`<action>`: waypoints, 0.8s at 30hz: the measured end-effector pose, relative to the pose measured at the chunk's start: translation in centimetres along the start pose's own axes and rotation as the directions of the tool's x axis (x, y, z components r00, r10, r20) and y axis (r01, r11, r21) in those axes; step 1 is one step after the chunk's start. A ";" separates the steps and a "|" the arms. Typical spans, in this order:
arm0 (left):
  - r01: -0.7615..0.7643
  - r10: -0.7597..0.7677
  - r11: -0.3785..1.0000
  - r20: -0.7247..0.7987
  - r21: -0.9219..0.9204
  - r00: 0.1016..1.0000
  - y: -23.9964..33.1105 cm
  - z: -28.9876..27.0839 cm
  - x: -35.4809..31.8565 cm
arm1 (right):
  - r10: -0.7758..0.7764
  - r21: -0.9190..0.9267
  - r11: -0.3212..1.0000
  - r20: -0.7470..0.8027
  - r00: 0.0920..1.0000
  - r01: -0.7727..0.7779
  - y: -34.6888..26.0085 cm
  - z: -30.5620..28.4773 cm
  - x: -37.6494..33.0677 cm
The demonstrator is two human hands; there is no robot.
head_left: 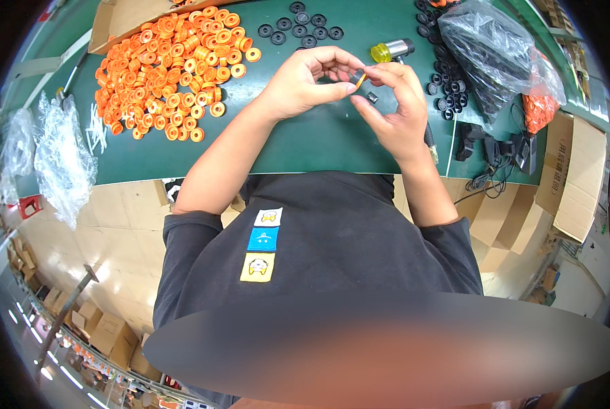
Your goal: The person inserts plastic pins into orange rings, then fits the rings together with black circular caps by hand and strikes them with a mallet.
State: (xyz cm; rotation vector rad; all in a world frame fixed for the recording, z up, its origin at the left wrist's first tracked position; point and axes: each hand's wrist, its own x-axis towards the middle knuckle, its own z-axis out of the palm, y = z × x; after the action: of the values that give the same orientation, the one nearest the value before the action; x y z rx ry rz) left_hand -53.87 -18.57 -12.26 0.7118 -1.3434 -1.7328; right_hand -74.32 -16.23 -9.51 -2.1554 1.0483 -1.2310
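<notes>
My left hand (307, 83) is closed, with thumb and fingers pinching a thin orange piece (361, 80) seen almost edge-on. From the other side the fingertips of my right hand (399, 102) meet the same piece, and its thumb is held a little apart below. Both hands are above the green table, in front of my chest. Just by the right thumb is a small black part (371, 97); whether it lies on the table or touches the hand I cannot tell. My fingers hide much of the orange piece.
A large heap of orange wheels (175, 68) covers the table's left. Several black wheels (301, 28) lie beyond my hands. A yellow-headed mallet (392, 50) lies beside my right hand. Farther right are black caps (448, 88), a plastic bag (485, 48) and cabled black devices (499, 146).
</notes>
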 end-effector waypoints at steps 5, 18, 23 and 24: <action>0.030 -0.032 0.999 -0.033 -0.045 0.999 0.5 0.4 -0.1 | 0.148 0.129 0.981 -0.024 0.989 -0.144 0.5 0.7 -0.4; -0.071 0.072 0.997 -0.020 0.029 0.997 -0.4 0.9 -0.1 | 0.343 0.466 0.832 -0.004 0.939 -0.302 0.4 1.5 -1.4; -0.153 0.155 0.987 -0.037 0.048 0.987 -0.3 1.5 -0.1 | 0.231 0.311 0.929 -0.063 0.971 -0.201 0.3 1.2 -1.8; -0.154 0.155 0.987 -0.032 0.049 0.987 -0.4 1.4 -0.1 | 0.220 0.277 0.942 -0.077 0.972 -0.191 0.1 1.1 -1.8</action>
State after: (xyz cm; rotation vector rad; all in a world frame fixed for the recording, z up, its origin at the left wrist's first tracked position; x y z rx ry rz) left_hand -55.03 -17.72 -12.28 0.6436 -1.3808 -1.5641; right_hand -74.00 -14.85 -11.14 -1.7465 1.0529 -1.3157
